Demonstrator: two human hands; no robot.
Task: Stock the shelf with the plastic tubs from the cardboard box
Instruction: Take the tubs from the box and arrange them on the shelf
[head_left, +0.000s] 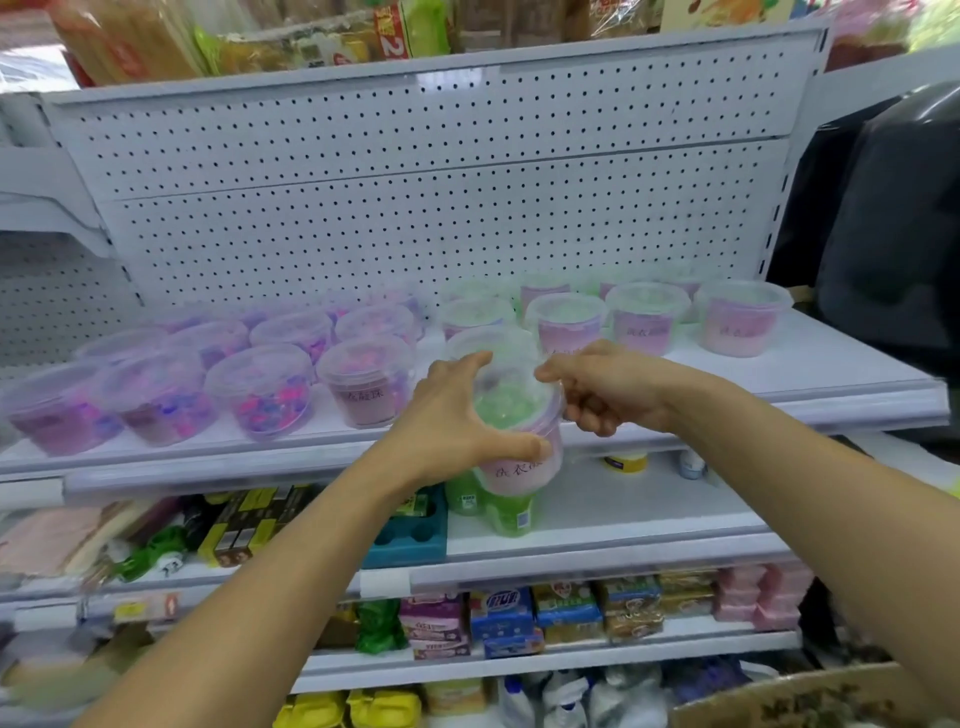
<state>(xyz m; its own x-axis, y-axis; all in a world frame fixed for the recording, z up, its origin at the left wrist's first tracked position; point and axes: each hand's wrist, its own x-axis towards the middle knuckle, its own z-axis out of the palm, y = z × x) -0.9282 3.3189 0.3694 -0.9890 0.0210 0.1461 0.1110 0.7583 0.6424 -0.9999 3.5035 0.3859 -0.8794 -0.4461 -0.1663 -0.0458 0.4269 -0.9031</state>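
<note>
A clear plastic tub (519, 436) with green contents and a pink label hangs in front of the white shelf's (779, 379) edge. My left hand (457, 415) grips its left side, thumb across the label. My right hand (602, 389) pinches the tub's right rim, fingers curled. Several tubs with purple and pink contents (265, 389) stand in rows on the shelf's left half. Several tubs with pink labels and green contents (644, 322) stand on its right half. A corner of the cardboard box (810, 696) shows at the bottom right.
White pegboard (415, 197) backs the shelf. Lower shelves hold green bottles (511, 512), a teal tray (410, 535), boxed goods and soap packs (566, 613). A dark bag (893, 234) hangs at the right. Packaged goods sit on top.
</note>
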